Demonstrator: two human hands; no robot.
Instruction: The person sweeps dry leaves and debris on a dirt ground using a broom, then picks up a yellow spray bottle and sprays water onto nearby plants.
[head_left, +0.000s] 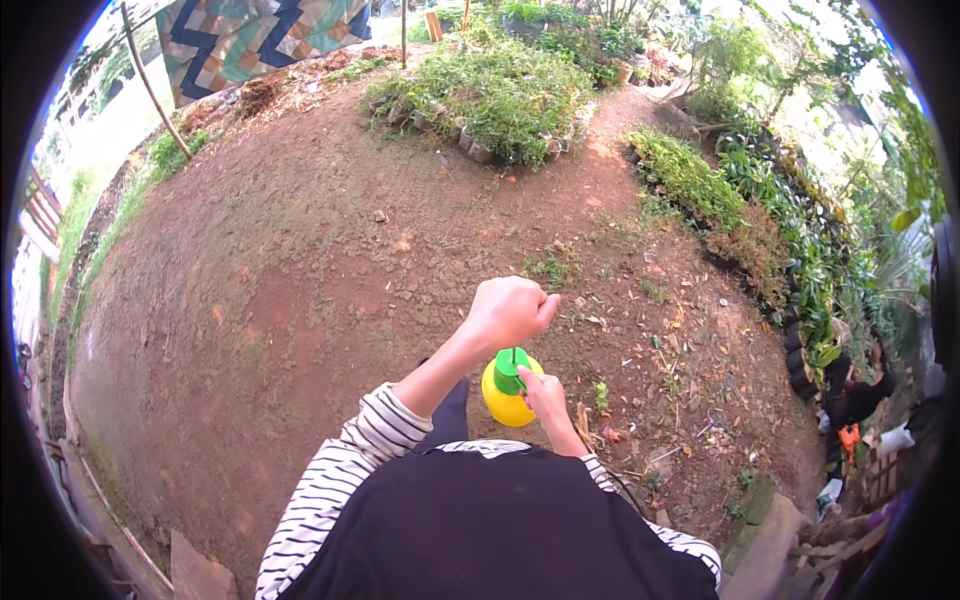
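Note:
A yellow plastic pump sprayer (504, 396) with a green top (509, 373) is in front of my body, above the bare soil. My left hand (512, 311) is closed over the top of its thin dark pump rod, and the pump handle is hidden inside the fist. Lower and to the right, my right hand (545, 401) grips the green part at the sprayer's neck, with the thumb lying along it. The sprayer's nozzle cannot be made out.
Bagged leafy plants (517, 105) stand in a cluster ahead. Rows of potted plants (694, 180) line the right side, where a person in dark clothes (859, 397) is bending. A patterned cloth (255, 41) hangs at upper left beside a thin pole (154, 82). Stone slabs (765, 532) lie at lower right.

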